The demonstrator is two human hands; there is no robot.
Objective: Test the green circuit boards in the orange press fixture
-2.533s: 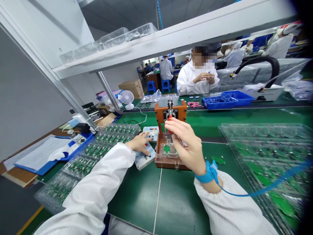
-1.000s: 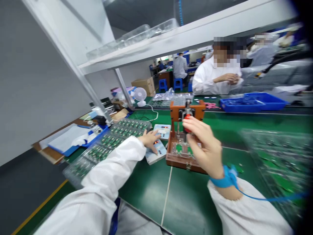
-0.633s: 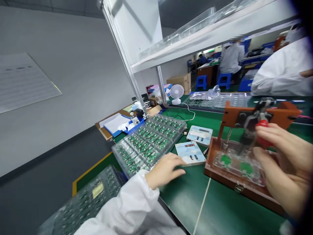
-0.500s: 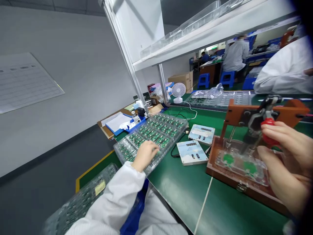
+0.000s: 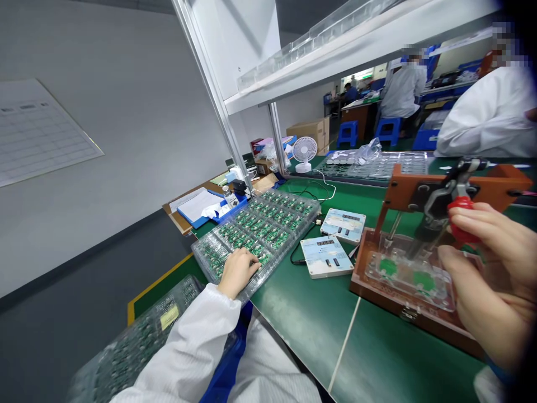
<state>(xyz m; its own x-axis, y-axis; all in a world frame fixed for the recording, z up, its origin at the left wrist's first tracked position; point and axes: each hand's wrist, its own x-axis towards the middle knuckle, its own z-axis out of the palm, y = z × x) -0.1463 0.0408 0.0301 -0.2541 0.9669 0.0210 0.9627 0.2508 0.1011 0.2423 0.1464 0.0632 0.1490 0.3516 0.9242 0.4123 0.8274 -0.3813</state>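
**One hand down in the board tray, the other at the red handle**

From here I can see the left hand point(image 5: 238, 271) reaching over the near side of a clear tray point(image 5: 274, 271), its fingers down among the green circuit boards point(image 5: 274, 235); whether its grip has closed on one, I can't tell. The right hand point(image 5: 497, 263) has its fingers against the red handle point(image 5: 461, 210) of an orange clamp fixture point(image 5: 403, 193), the grip partly open, with the thumb apart below the handle. Under the clamp, two green pieces point(image 5: 388, 267) lie side by side in a clear holder on the brown base point(image 5: 423, 316).

Between tray and fixture, two display boxes point(image 5: 327, 257) sit on the green worktop point(image 5: 319, 319), one behind the other. A white fan point(image 5: 304, 150) stands beyond the tray. Lower down, by the left forearm, is another loaded tray point(image 5: 134, 347) bearing a yellow note point(image 5: 169, 317). Across the way, a person in white point(image 5: 486, 117) sits at the right edge of view.
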